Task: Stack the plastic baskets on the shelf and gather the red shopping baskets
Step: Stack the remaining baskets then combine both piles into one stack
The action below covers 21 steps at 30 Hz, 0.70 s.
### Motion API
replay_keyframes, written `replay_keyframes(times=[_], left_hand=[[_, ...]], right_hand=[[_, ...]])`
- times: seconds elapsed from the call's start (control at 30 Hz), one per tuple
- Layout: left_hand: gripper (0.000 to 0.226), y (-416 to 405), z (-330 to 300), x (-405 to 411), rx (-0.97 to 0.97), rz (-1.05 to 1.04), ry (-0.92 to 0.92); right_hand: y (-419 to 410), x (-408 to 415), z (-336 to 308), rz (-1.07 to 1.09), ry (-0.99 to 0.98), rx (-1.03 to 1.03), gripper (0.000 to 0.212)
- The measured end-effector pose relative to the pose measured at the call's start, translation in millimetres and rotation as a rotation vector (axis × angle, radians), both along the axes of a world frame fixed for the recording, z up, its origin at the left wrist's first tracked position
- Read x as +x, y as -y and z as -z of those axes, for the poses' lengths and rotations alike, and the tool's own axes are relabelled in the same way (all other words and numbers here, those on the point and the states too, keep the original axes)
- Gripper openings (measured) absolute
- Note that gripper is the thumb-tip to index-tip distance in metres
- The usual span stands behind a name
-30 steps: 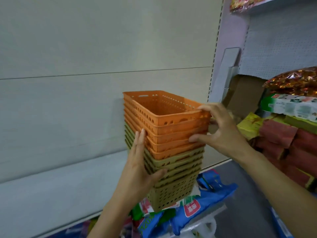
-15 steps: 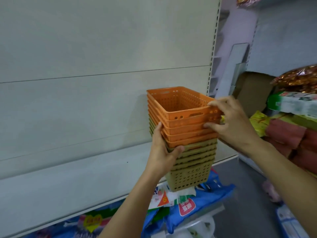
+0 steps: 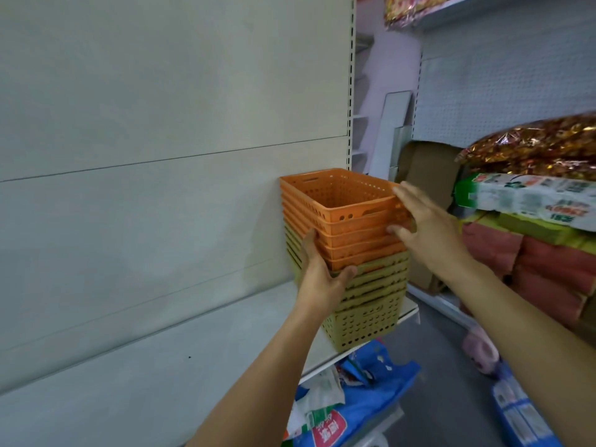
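Note:
A stack of nested plastic baskets stands on the right end of a white shelf (image 3: 167, 356), against the back panel. The upper baskets are orange (image 3: 342, 201) and the lower ones are olive green (image 3: 364, 321). My left hand (image 3: 317, 279) grips the stack's left front corner, thumb across the front where orange meets green. My right hand (image 3: 425, 227) presses on the right side of the orange baskets, fingers spread along the rim. No red shopping baskets are in view.
The white back panel (image 3: 161, 124) rises behind the shelf. Blue and white packaged bags (image 3: 351, 408) lie below the shelf edge. At the right, stacked pink and green packages (image 3: 548, 269) and a shiny snack bag (image 3: 532, 146) fill a neighbouring shelf.
The stack has moved right and down onto the shelf's right end. My left hand has shifted to the front corner; my right hand's fingers have loosened on the rim.

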State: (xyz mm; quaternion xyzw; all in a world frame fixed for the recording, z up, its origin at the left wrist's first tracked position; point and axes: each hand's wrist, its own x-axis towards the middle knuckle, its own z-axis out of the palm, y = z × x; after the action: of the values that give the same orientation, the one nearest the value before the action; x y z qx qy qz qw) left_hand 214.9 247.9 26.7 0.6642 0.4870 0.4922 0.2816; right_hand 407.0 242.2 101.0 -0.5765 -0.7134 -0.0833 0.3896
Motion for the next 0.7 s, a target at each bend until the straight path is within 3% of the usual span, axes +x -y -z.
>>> replay_keyframes(times=[0.23, 0.37, 0.53, 0.7], left_hand=[[0.100, -1.2, -5.9, 21.4, -0.022, -0.082, -0.061], [0.091, 16.0, -5.5, 19.9, 0.018, -0.208, -0.264], [0.075, 82.6, 14.4, 15.9, 0.093, -0.358, -0.477], [0.067, 177.9, 48.6, -0.6, 0.080, -0.562, -0.485]], right_hand=[[-15.0, 15.7, 1.7, -0.078, 0.038, -0.132, 0.080], [1.3, 15.7, 8.9, -0.107, 0.082, -0.182, 0.088], [52.5, 13.6, 45.8, -0.225, 0.047, -0.203, 0.063], [114.5, -9.6, 96.7, -0.451, -0.023, -0.121, 0.046]])
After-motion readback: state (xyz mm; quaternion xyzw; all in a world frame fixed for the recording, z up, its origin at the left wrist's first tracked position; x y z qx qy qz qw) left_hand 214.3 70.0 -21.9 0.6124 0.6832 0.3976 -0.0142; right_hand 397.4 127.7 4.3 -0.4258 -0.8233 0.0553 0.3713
